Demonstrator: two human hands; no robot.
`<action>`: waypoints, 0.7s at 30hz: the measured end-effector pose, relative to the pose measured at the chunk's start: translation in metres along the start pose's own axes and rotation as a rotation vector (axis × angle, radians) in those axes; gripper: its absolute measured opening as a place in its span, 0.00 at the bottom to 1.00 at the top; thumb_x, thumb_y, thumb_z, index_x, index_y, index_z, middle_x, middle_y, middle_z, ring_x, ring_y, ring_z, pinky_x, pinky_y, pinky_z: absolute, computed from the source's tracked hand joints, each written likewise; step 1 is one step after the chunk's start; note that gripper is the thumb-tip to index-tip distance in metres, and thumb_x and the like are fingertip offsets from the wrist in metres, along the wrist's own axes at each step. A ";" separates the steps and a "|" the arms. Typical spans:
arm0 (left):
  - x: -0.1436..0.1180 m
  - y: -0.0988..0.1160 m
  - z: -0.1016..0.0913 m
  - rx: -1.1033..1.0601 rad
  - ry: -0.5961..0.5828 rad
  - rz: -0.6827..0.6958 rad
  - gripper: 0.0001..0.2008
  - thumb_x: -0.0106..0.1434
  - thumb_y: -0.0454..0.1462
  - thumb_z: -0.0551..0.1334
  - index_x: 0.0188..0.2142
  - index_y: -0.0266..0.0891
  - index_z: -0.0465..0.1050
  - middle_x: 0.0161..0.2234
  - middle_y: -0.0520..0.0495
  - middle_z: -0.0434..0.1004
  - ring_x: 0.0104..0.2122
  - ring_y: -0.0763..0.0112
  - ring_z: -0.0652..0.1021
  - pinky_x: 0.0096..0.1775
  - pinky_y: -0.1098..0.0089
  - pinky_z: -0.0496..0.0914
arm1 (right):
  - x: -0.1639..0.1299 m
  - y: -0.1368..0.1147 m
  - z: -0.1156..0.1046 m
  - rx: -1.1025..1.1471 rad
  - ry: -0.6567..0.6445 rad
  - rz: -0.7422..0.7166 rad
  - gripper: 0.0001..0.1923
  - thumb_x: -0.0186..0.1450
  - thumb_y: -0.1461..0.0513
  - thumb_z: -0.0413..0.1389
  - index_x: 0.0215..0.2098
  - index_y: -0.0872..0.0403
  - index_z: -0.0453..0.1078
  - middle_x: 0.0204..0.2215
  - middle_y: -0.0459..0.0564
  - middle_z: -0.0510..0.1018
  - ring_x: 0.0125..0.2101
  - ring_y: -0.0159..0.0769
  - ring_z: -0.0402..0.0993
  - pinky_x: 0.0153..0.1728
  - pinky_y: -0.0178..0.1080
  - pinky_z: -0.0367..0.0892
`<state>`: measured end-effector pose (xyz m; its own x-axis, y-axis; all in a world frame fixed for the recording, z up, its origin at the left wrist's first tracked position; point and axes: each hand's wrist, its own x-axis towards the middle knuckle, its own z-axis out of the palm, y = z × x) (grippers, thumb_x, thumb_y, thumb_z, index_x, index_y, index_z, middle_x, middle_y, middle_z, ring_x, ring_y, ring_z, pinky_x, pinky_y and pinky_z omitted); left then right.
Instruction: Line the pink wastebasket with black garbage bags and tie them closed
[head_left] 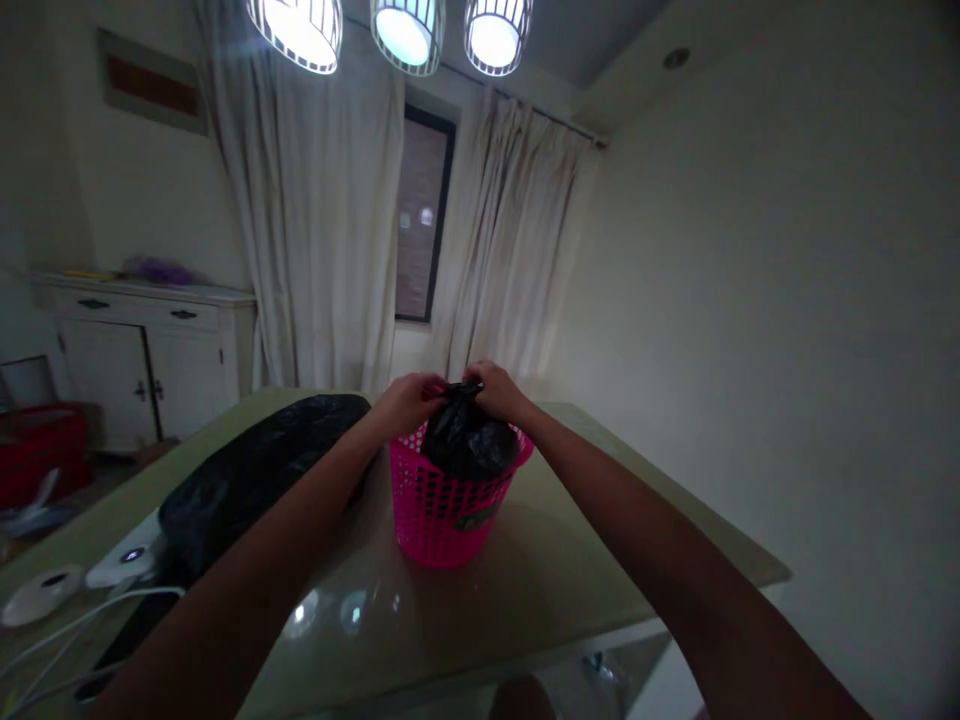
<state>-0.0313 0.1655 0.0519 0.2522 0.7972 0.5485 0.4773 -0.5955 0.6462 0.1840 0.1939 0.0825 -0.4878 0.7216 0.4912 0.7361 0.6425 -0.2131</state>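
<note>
At the centre of the table, over the pink basket, the person's two hands meet. The left hand is closed, its fingers pinching the gathered top of the black plastic bag from the ten o'clock side; the right hand is likewise closed on the same bunched neck from the two o'clock side. Held this way, the loose film is drawn up into one tuft between the hands, which keeps the mouth of the bag shut and its bulk sitting down inside the basket. The bag fills the basket's opening and rises a little above the rim, so the perforated wall props it upright.

At nine o'clock from the basket a larger black bag lies flat on the glossy table, just beside the left forearm. Further out, at eight o'clock, a white device and a white cable rest near the table's edge. Beyond, at ten o'clock, stands a white cabinet; curtains flank the window at twelve o'clock, under three lamps.
</note>
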 end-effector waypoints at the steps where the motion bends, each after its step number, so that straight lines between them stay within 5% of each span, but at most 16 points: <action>1: 0.004 -0.001 -0.001 0.049 0.003 -0.029 0.12 0.60 0.39 0.65 0.40 0.41 0.86 0.35 0.43 0.87 0.37 0.54 0.85 0.42 0.61 0.76 | 0.000 -0.001 -0.002 -0.036 -0.032 -0.008 0.11 0.55 0.74 0.56 0.34 0.56 0.72 0.37 0.51 0.73 0.40 0.39 0.70 0.44 0.37 0.64; 9: -0.006 -0.007 -0.030 0.279 0.223 -0.134 0.08 0.58 0.35 0.62 0.35 0.41 0.81 0.36 0.38 0.84 0.45 0.47 0.82 0.52 0.54 0.73 | -0.033 0.018 -0.026 -0.209 -0.191 0.126 0.05 0.67 0.64 0.61 0.35 0.57 0.79 0.37 0.56 0.79 0.37 0.41 0.73 0.37 0.38 0.60; 14: -0.007 0.015 -0.010 0.133 -0.051 -0.071 0.23 0.66 0.43 0.59 0.56 0.39 0.81 0.42 0.44 0.87 0.39 0.59 0.83 0.40 0.65 0.75 | -0.040 0.007 -0.031 -0.084 -0.159 0.035 0.10 0.61 0.63 0.67 0.42 0.58 0.79 0.39 0.51 0.79 0.39 0.38 0.73 0.39 0.36 0.63; 17: -0.009 0.023 -0.003 0.175 -0.207 -0.061 0.20 0.64 0.51 0.64 0.42 0.40 0.86 0.27 0.49 0.80 0.29 0.63 0.78 0.32 0.67 0.66 | -0.046 0.001 -0.032 -0.053 -0.236 -0.096 0.13 0.62 0.63 0.67 0.45 0.57 0.80 0.44 0.52 0.79 0.43 0.39 0.74 0.46 0.36 0.66; 21: -0.013 0.015 -0.022 0.235 -0.072 -0.124 0.13 0.62 0.47 0.66 0.28 0.42 0.80 0.21 0.50 0.72 0.28 0.62 0.74 0.34 0.65 0.64 | -0.055 0.011 -0.038 -0.231 -0.274 0.055 0.13 0.69 0.64 0.60 0.49 0.57 0.82 0.50 0.58 0.80 0.48 0.43 0.77 0.50 0.38 0.68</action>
<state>-0.0464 0.1439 0.0662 0.2353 0.8725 0.4282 0.6886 -0.4605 0.5601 0.2373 0.1518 0.0855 -0.5293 0.8158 0.2330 0.8360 0.5483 -0.0208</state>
